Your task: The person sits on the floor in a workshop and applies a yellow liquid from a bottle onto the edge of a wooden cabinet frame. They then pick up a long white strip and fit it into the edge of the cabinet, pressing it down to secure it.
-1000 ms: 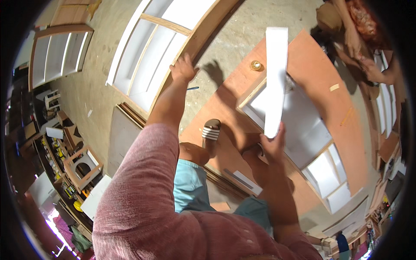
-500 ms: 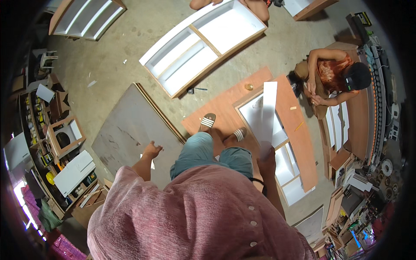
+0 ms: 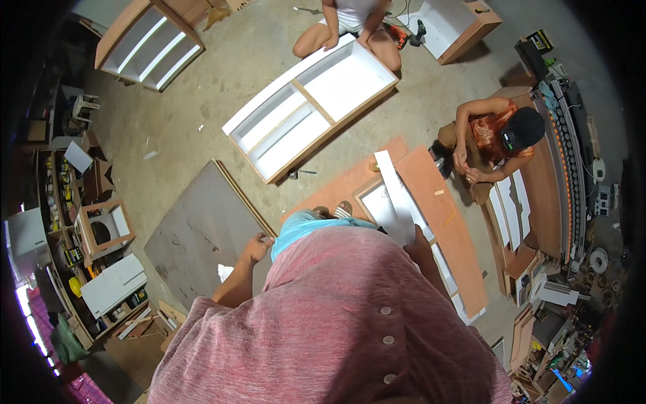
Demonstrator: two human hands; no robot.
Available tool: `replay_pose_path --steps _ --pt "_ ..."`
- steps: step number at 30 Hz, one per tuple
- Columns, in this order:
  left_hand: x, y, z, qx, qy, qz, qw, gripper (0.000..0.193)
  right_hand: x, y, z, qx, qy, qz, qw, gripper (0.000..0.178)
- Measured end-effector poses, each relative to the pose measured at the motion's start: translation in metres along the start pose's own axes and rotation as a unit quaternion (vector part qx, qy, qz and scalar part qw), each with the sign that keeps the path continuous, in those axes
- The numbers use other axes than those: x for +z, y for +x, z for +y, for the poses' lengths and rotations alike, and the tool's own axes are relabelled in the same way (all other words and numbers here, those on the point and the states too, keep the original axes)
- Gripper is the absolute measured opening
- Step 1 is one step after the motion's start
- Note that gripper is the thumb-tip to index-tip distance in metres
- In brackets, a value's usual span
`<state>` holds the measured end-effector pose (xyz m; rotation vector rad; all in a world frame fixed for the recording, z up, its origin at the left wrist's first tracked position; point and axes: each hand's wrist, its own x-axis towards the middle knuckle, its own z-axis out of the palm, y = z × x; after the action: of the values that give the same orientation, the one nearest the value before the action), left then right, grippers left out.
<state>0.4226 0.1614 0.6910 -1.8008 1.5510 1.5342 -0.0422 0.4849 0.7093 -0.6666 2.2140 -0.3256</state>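
Note:
My right hand grips the near end of a long white board. That board slants forward over a wooden cabinet frame with white inner panels, lying on the floor. A reddish-brown plywood strip rests along the frame's right side. My left hand hangs beside my blue shorts, holding nothing, its fingers loosely apart. Beneath it lies a stack of large grey sheets. Near my left forearm shows a small white scrap.
Ahead lies an open white cabinet, with a person crouching behind it. Another person in a black cap sits at the right. A shelved cabinet stands far left. Cluttered shelves line the left side.
I have moved forward, so the cabinet ahead and the crouching person show more fully. The white board has swung left at its far end. My left hand has come closer to my shorts.

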Motion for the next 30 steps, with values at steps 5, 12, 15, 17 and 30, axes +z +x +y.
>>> replay_pose_path --steps 5,12,15,17,30 --pt "0.0 0.02 -0.006 -0.002 0.005 0.043 0.999 0.072 -0.033 0.033 -0.036 -0.012 -0.05 0.021 0.998 0.086" --pt "-0.031 0.047 0.033 -0.023 0.094 0.065 0.993 0.073 -0.061 0.056 -0.09 -0.004 -0.081 0.024 0.996 0.082" --pt "-0.043 0.087 0.053 -0.004 0.12 0.013 0.993 0.074 -0.064 0.059 -0.121 0.022 -0.094 0.06 0.994 0.081" --pt "-0.05 0.134 0.056 0.013 0.132 -0.024 0.991 0.075 -0.059 0.075 -0.137 0.032 -0.097 0.086 0.991 0.081" --pt "-0.126 0.29 0.23 0.064 0.176 0.018 0.982 0.07 -0.04 0.159 -0.215 0.043 -0.074 0.141 0.986 0.067"
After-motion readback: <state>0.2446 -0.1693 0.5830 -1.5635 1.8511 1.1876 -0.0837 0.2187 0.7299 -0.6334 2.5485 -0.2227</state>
